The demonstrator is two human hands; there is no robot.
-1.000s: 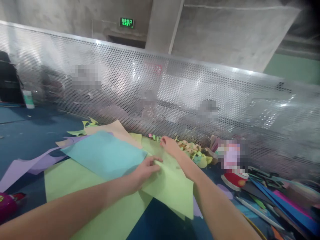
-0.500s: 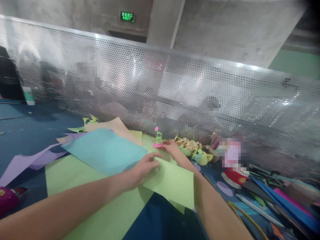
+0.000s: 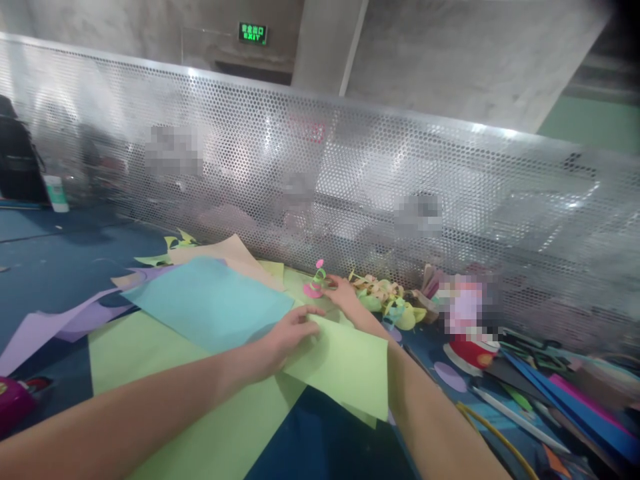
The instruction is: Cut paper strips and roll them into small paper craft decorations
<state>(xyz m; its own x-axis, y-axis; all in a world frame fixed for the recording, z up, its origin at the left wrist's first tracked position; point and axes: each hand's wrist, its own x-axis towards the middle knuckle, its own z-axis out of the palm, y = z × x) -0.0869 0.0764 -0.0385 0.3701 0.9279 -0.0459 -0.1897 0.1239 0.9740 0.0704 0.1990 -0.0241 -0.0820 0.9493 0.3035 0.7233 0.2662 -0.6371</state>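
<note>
My right hand point(image 3: 343, 294) reaches to the far side of the paper pile, its fingertips closed at the edge of a small paper ornament point(image 3: 313, 290). The ornament has a pink round base, a green curled strip and a pink piece on top. Nearer to me, my left hand point(image 3: 293, 337) is bent over a light green paper sheet point(image 3: 345, 363), its thumb and fingers at the sheet's upper left corner. Part of that grip is hidden. A blue paper sheet point(image 3: 210, 300) and a larger green sheet point(image 3: 210, 427) lie beneath and left of my left forearm.
A perforated metal barrier point(image 3: 240, 160) stands behind the papers. Curled paper pieces point(image 3: 383, 293) lie right of my right hand, with a red-and-white tub point(image 3: 473, 355) beyond. Purple paper point(image 3: 45, 330), a magenta object point(image 3: 15, 403) and a white-and-green bottle point(image 3: 57, 195) are on the left.
The ornament's pink top has shifted slightly right and down, and its green strip leans towards my right hand. My right fingers have moved a little. My left hand stays in place.
</note>
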